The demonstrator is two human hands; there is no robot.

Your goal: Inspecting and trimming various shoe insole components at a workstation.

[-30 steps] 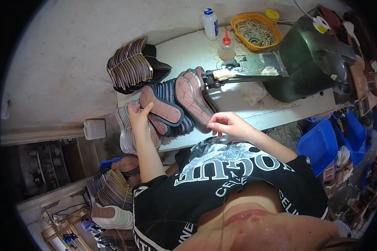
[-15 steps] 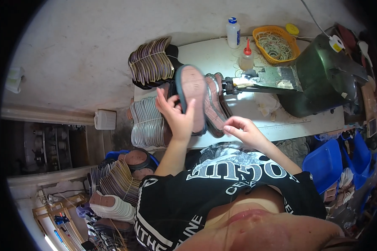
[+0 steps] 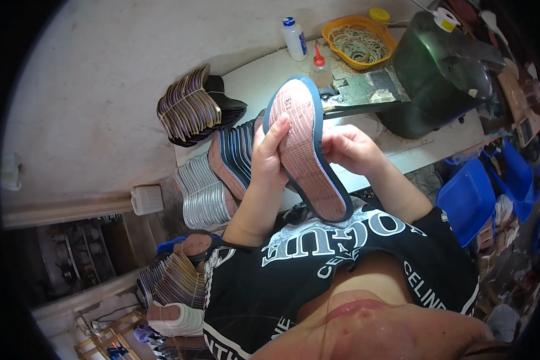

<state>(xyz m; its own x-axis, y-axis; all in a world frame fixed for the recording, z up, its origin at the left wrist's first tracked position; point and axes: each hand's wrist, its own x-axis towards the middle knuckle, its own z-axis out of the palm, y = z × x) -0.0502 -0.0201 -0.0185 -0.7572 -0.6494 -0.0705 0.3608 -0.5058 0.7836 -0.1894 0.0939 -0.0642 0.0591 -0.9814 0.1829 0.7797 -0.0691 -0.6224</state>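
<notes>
**Insole in left grip, right hand at its edge**

Pink insole (image 3: 306,162), dark-edged, is tilted up in the air, left and nearside of the green machine (image 3: 438,78), overlapping its arm tip in view. Left hand (image 3: 269,157): grip closed on insole, thumb on face, fingers behind. Right hand (image 3: 355,150): fingers curled at insole's right edge; pinching or just near, can't tell.

Counter (image 3: 255,78), left of machine: row of dark-edged insoles (image 3: 241,151), then silver-edged stack (image 3: 204,195); tied insole bundle (image 3: 189,108) well apart. Orange basket (image 3: 349,62) of pale loops (image 3: 361,45): just beyond machine's arm.
</notes>
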